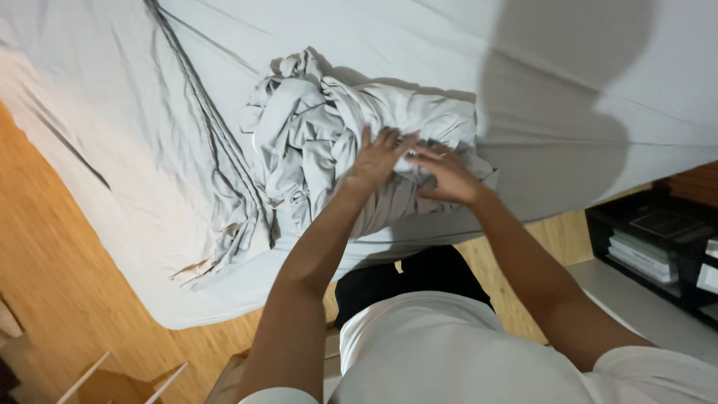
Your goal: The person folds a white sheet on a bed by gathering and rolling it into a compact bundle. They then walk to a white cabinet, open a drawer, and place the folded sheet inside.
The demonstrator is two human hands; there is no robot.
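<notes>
A crumpled pale grey sheet lies bunched in a heap on the bed, which is covered in the same pale grey cloth. My left hand rests on the right part of the heap, fingers spread and pressing into the cloth. My right hand is right beside it, fingers curled around a fold of the sheet near the heap's lower right edge. The two hands nearly touch at the fingertips.
The bed's corner hangs over a wooden floor at lower left. A black shelf unit with books and boxes stands at the right. A pale wooden frame sits at the bottom left. My shadow falls on the bed at upper right.
</notes>
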